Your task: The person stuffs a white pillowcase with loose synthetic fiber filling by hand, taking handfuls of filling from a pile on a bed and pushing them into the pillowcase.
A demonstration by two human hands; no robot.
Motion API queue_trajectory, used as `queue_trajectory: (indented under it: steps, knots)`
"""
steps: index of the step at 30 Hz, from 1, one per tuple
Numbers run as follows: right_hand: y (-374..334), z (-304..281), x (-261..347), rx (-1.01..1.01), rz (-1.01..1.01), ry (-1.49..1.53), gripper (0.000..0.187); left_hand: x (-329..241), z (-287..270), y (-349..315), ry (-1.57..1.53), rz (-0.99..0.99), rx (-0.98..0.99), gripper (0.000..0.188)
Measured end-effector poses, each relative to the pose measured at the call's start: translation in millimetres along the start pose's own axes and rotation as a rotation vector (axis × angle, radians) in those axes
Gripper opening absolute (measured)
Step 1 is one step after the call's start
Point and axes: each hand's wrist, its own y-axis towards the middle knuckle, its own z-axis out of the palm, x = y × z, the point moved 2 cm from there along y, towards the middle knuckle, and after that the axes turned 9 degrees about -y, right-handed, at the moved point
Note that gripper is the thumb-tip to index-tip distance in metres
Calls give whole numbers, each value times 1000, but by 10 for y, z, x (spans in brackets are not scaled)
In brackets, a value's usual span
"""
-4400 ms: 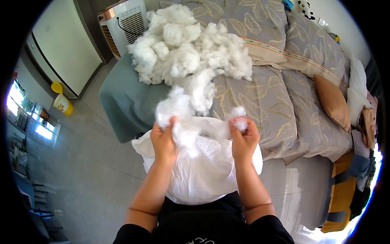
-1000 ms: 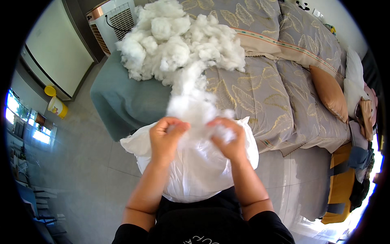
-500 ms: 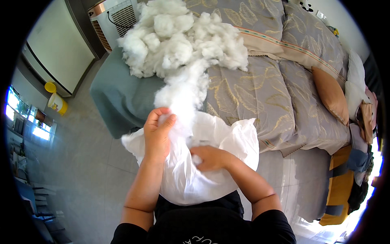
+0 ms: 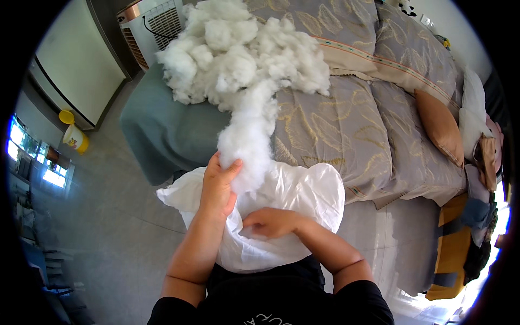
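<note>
My left hand (image 4: 220, 184) is closed round the lower end of a long strand of white fibre stuffing (image 4: 246, 143), the thumb pressed against it. That strand runs back to a large fluffy heap of stuffing (image 4: 238, 59) on the bed. In my lap lies a thin white fabric cover (image 4: 306, 189), its mouth spread wide toward the bed. My right hand (image 4: 273, 222) rests in the cover's opening, to the right of and nearer than the left. Its fingers are curled inward, and what they hold, if anything, is hidden.
The bed (image 4: 336, 130) has a grey leaf-patterned spread, with a teal cloth (image 4: 162, 124) over its left corner. A brown cushion (image 4: 439, 127) lies at the right. An air cooler (image 4: 157, 24) stands behind, and a yellow-and-white bin (image 4: 76, 138) is on the floor at left.
My left hand has shifted slightly right and nearer, drawing the stuffing strand toward the cover. My right hand has moved a little left and nearer. The cover's far edge has sunk slightly.
</note>
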Motion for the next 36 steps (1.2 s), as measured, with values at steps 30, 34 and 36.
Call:
queue_trajectory:
  steps: [30,34,36]
  knots:
    - [-31,-615,525,-1027,230,-238,17,202,-3,-164,57,-88,42,22]
    - [-284,-801,284,-1408,249,193,18,24,-9,-130,-25,40,-25,17]
    - [-325,-861,286,-1413,202,178,17,-83,42,-139,-64,48,-30,18]
